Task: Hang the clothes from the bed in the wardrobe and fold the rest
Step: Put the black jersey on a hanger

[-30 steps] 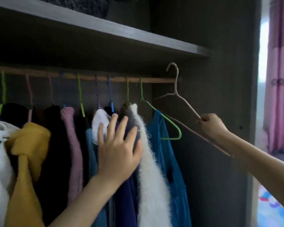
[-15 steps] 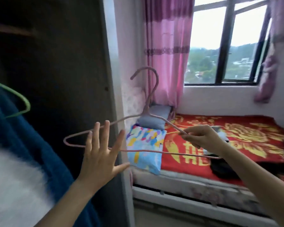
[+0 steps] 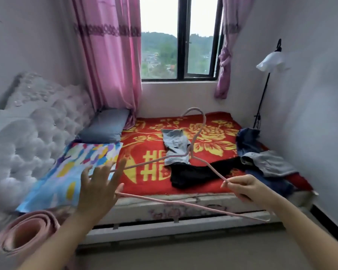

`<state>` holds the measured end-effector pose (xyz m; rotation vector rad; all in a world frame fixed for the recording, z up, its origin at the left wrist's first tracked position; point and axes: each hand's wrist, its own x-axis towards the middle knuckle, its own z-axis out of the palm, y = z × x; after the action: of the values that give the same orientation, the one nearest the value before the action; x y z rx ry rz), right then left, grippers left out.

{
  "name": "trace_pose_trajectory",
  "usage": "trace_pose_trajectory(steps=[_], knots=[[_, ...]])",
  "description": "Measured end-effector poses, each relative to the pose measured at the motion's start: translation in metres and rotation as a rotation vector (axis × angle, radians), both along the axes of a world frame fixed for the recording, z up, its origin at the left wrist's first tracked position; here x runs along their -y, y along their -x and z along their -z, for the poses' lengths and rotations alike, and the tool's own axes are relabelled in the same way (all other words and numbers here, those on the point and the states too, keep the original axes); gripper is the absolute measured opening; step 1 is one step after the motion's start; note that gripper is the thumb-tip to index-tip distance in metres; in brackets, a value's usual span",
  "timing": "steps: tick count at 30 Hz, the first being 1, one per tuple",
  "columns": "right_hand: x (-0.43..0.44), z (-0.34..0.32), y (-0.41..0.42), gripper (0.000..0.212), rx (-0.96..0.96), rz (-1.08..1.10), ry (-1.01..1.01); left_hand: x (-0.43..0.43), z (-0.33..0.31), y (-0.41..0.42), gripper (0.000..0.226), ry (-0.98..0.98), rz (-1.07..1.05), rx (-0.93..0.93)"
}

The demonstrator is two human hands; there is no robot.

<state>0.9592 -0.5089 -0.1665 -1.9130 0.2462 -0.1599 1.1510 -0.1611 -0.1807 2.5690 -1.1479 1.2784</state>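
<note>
The black garment (image 3: 193, 175) lies crosswise near the bed's (image 3: 137, 209) front edge, nearer the right hand (image 3: 242, 188), which pinches the pink hanger (image 3: 164, 201); the left hand (image 3: 99, 189) is spread open.

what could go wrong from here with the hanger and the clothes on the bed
1. The right hand pinches the hanger by one arm only, while the left hand is spread open beside it, so the hanger might swing or slip.
2. The pile of clothes lies at the right edge of the bed; tugging one piece could pull others off.
</note>
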Motion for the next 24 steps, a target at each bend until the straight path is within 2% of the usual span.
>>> trace_pose_trajectory(steps=[3, 8, 10, 12, 19, 24], knots=[[0.036, 0.029, 0.017, 0.017, -0.067, 0.11, 0.067, 0.058, 0.023, 0.002, 0.096, -0.004, 0.094, -0.217], [0.082, 0.098, 0.037, 0.018, -0.259, 0.306, 0.388, 0.126, 0.1, 0.013, 0.084, -0.175, 0.112, -0.559], [0.09, 0.128, 0.039, 0.01, -0.363, 0.387, 0.419, 0.143, 0.129, 0.016, 0.083, -0.223, 0.106, -0.674], [0.093, 0.155, 0.037, 0.011, -0.461, 0.454, 0.407, 0.156, 0.153, 0.013, 0.084, -0.281, 0.098, -0.775], [0.119, 0.208, -0.024, 0.016, -0.63, 0.512, 0.385, 0.197, 0.207, -0.056, 0.092, -0.349, 0.09, -0.934], [0.151, 0.223, -0.14, 0.015, -0.629, 0.493, 0.383, 0.219, 0.231, -0.16, 0.094, -0.358, 0.091, -0.939]])
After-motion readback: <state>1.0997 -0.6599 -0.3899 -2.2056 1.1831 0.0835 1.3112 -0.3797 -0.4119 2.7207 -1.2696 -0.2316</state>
